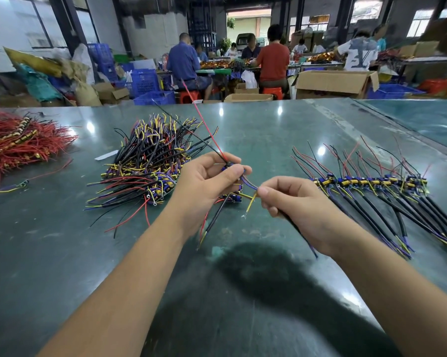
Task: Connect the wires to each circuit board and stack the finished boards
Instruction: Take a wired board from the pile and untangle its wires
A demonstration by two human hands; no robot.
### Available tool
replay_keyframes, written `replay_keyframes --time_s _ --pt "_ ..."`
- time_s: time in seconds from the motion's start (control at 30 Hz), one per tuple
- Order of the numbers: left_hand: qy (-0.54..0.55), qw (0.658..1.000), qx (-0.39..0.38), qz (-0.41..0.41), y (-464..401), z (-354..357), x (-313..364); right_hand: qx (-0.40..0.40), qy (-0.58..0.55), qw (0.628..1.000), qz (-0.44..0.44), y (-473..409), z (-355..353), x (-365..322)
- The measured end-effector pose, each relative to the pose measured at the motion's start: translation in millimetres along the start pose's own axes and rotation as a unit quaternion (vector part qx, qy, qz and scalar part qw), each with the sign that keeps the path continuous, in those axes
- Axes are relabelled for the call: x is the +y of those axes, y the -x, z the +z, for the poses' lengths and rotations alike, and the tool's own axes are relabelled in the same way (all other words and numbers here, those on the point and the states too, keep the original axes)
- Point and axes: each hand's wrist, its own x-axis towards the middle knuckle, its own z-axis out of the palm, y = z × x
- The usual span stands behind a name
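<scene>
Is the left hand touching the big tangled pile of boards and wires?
Apart. The head view shows the left hand raised, gripping one small board, with green table visible between it and the pile.

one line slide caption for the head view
Left hand holds a small circuit board while right hand pinches its purple wire, finished boards lined up alongside.

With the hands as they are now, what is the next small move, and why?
Probably guide the purple wire pinched by the right hand into the small blue circuit board that the left hand grips. The wire already spans between both hands, while the yellow wire hangs loose with its bare tip free.
</scene>
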Motion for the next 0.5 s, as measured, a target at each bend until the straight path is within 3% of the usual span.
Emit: replay_keyframes --time_s 0.07,0.13,0.27,0.5 --pt "0.012 0.999 0.022 -0.032 -1.2 -0.7 0.6 0.060 0.118 0.987 -0.090 -1.7 4.4 4.0" --pt "0.041 0.997 0.024 -0.060 -1.5 -0.6 1.7 0.095 0.122 0.979 -0.134 -2.7 8.1 7.2" --pt "0.132 0.987 -0.001 -0.089 -1.2 1.2 2.0 0.151 0.113 0.974 -0.126 -6.3 6.3 9.4" --pt "0.158 0.983 -0.008 -0.093 -1.8 2.5 -3.2 0.064 0.138 0.984 -0.090 -2.1 -0.7 4.4"
